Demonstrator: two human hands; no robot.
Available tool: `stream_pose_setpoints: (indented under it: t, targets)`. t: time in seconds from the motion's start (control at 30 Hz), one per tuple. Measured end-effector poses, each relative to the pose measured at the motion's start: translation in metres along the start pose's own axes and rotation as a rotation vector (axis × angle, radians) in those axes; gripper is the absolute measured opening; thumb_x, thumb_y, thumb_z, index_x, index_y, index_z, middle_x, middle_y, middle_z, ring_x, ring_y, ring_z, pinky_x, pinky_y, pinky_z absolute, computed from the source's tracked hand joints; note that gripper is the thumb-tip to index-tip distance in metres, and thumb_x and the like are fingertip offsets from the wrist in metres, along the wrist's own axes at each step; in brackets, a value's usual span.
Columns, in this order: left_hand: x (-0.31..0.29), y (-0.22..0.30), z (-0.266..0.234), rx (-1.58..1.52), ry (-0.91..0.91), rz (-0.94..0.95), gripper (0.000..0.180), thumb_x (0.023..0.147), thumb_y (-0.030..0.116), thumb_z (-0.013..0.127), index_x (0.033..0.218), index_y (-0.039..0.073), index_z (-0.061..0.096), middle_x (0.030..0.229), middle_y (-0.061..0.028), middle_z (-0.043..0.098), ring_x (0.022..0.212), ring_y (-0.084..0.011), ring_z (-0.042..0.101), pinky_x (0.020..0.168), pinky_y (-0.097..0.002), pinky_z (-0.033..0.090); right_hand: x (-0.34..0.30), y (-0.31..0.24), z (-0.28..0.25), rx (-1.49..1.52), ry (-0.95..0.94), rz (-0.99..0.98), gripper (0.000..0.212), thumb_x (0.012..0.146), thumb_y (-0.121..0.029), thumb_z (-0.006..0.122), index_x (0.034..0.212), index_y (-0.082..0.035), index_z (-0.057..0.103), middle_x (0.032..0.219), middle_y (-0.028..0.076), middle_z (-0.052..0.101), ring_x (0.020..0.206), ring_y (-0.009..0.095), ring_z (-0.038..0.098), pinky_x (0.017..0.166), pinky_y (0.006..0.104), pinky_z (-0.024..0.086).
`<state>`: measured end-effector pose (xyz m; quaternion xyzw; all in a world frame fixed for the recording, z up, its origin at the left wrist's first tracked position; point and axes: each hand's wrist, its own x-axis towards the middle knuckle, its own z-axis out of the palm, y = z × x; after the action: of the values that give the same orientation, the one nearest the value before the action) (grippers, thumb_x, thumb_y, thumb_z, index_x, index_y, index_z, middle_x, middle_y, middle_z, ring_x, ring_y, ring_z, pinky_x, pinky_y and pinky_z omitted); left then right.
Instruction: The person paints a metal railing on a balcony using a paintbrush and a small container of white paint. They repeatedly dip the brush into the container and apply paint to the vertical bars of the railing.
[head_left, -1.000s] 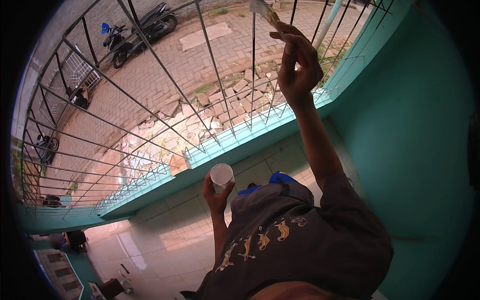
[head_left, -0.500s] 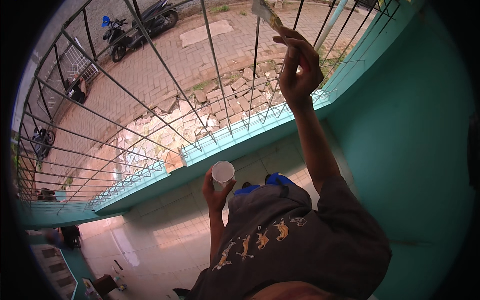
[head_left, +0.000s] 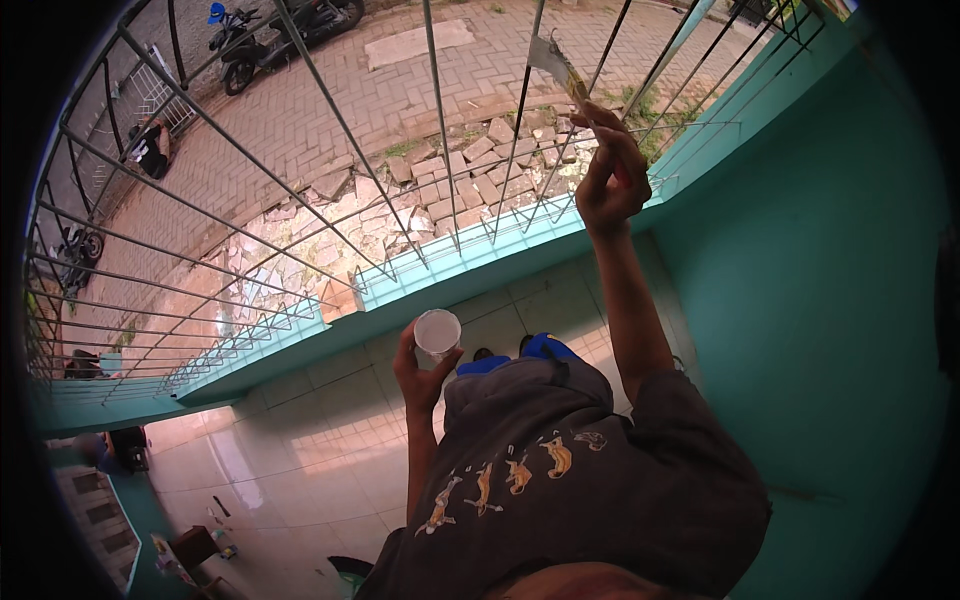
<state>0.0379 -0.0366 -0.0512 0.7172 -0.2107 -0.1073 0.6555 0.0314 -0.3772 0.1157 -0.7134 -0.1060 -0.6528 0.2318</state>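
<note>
My left hand [head_left: 417, 372] is wrapped round a small round white cup [head_left: 438, 332] at waist height, and pale contents show inside its rim. Raised at the upper right, my right hand [head_left: 612, 180] grips a flat paintbrush [head_left: 558, 66] by its handle. The brush's wide grey head points up and left, close to the dark bars of the metal grille [head_left: 440, 120]. Whether it touches a bar, I cannot tell. My right-hand fingers are closed around the lower handle, which they partly hide.
A turquoise ledge [head_left: 400, 287] runs below the grille, with a turquoise wall [head_left: 800, 300] on the right. Beyond the bars are broken pavers [head_left: 470, 185], a parked motorbike [head_left: 270, 45] and a person [head_left: 150, 150]. Pale floor tiles [head_left: 330, 440] lie behind me.
My right hand and the paintbrush have come lower and slightly right in the picture. The cup in my left hand sits slightly higher and further left. The whole view has shifted a little.
</note>
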Motion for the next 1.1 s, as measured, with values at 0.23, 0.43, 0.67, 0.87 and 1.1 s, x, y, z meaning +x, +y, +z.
stream_pose_setpoints:
  t: [0.23,0.43,0.67,0.87,1.1]
  targets:
    - [0.003,-0.002,0.001,0.010,-0.012,0.000,0.067,0.068,0.017,0.090,0.126,0.005,0.059,0.118,-0.0087,0.066,0.113,-0.0211,0.061,0.100,-0.0379,0.045,-0.005,0.000,-0.002,0.014,-0.007,0.009,0.017,0.097,0.005,0.049,0.115,0.005,0.052,0.117,0.029,0.063,0.095,0.034,0.071,0.078,0.0387,0.061]
    - [0.005,-0.003,0.000,0.003,-0.004,0.003,0.068,0.067,0.014,0.090,0.126,0.003,0.058,0.118,-0.0093,0.065,0.112,-0.0211,0.061,0.100,-0.0377,0.045,0.002,-0.003,0.014,-0.154,0.054,-0.008,0.020,0.092,0.003,0.059,0.112,0.000,0.055,0.118,0.022,0.065,0.101,0.032,0.069,0.079,0.0371,0.059]
    - [0.006,-0.001,-0.004,-0.002,-0.018,-0.002,0.069,0.067,0.009,0.089,0.127,0.002,0.056,0.118,-0.0103,0.064,0.112,-0.0223,0.061,0.101,-0.0386,0.045,-0.014,-0.022,0.013,-0.199,0.023,-0.101,0.027,0.087,-0.004,0.070,0.109,-0.003,0.055,0.121,0.019,0.065,0.100,0.034,0.068,0.078,0.0387,0.059]
    - [0.010,0.007,-0.001,-0.024,-0.028,-0.023,0.069,0.068,0.007,0.088,0.128,0.001,0.054,0.120,-0.0109,0.062,0.113,-0.0225,0.060,0.102,-0.0386,0.045,-0.001,-0.020,0.035,-0.247,-0.007,-0.071,0.026,0.085,-0.005,0.071,0.106,-0.004,0.054,0.125,0.016,0.063,0.101,0.033,0.067,0.075,0.0383,0.059]
    - [0.010,0.013,0.000,-0.039,-0.058,-0.021,0.066,0.072,0.004,0.084,0.129,-0.002,0.052,0.123,-0.0120,0.060,0.115,-0.0230,0.057,0.102,-0.0380,0.042,-0.013,-0.024,0.027,-0.239,0.097,-0.011,0.025,0.086,-0.005,0.071,0.105,-0.004,0.056,0.126,0.017,0.062,0.102,0.032,0.067,0.077,0.0382,0.059]
